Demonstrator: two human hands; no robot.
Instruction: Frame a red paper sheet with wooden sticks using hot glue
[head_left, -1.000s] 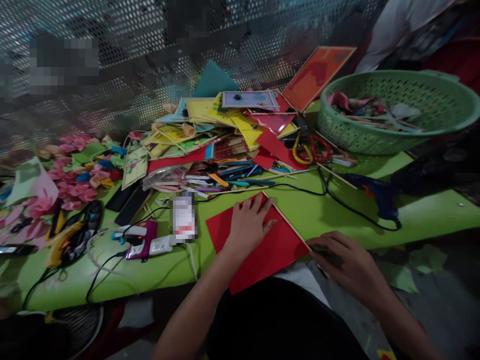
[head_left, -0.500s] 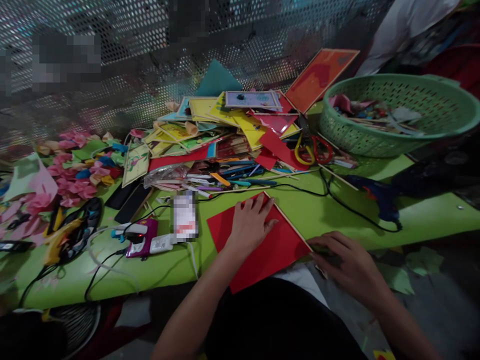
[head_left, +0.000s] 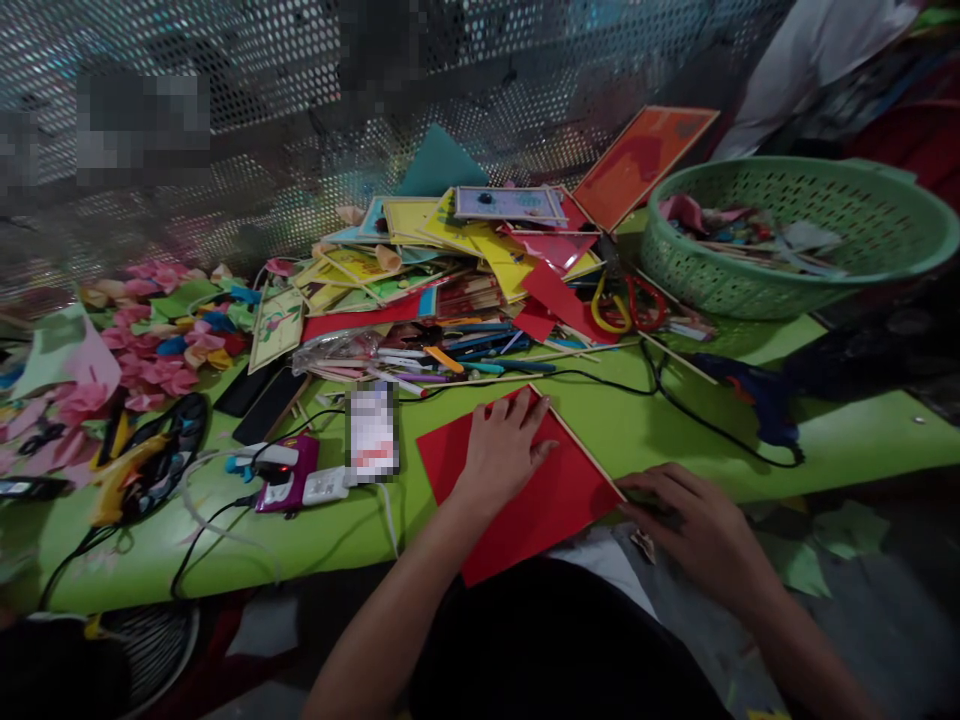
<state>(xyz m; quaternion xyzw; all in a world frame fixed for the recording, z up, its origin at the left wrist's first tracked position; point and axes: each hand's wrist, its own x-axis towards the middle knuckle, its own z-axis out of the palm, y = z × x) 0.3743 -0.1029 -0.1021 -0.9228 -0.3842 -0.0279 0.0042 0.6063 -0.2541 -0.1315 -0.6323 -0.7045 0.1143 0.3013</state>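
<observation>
The red sheet [head_left: 559, 500] lies slantwise at the near edge of the green table [head_left: 622, 410], its lower part hanging over towards the person's lap. One corner points away, at the pile of pictures [head_left: 420, 235]; another points down to the lap, and the remaining two face left and right. Which way the sheet is longer is hard to tell — it looks almost square. The thin stick [head_left: 579, 438] has a plain long axis: it lies along the sheet's upper right edge, slanting from the far corner down to the right one.

The left hand [head_left: 502, 442] rests on the far part of the sheet, its fingers extended and a little parted, tips towards the far corner and the thumb out to the right. It grips nothing. The right hand [head_left: 697, 525] is at the right corner, thumb and fingers bent either side of the stick's end; whether they truly pinch it, I cannot tell.

Beyond the sheet, the scissors [head_left: 616, 312] lie beside the pile, with the green basket [head_left: 720, 285] just to their right. The blue glue gun [head_left: 774, 400] lies on the table to the right, below the basket.

Against a second ago, little differs: both hands and the sheet keep their pose and place — only the view has tilted slightly, so the basket and pile sit a touch lower.
</observation>
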